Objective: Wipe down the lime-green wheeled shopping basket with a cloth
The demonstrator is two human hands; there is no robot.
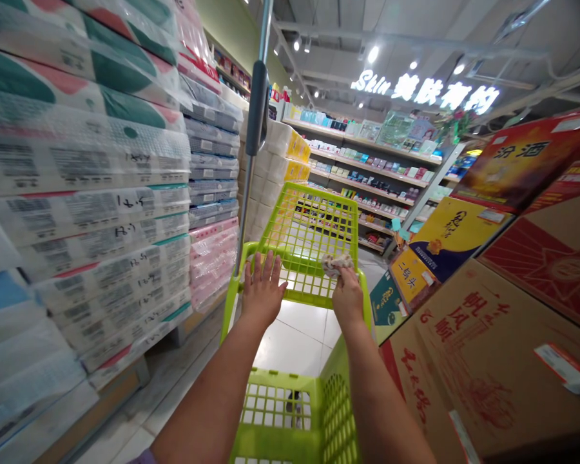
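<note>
A lime-green plastic shopping basket cart [290, 403] with lattice walls stands in front of me. My left hand [263, 293] lies with fingers stretched out on the left part of its upper edge. A pale, crumpled cloth [337, 263] is bunched in my right hand [347, 299], against the lattice at the right of the cart. Up from the cart's left side runs a slanted metal pole [265, 38] with a dark grey grip [258, 106]; neither hand is on it.
Tall stacks of wrapped tissue packs [91, 212] line the left side on pallets. Cardboard cartons [493, 361] and coloured boxes [457, 235] are piled close on the right. Shelves of small goods [367, 171] stand ahead, beneath a lit sign [425, 90]. White floor tiles [290, 335] show through the cart.
</note>
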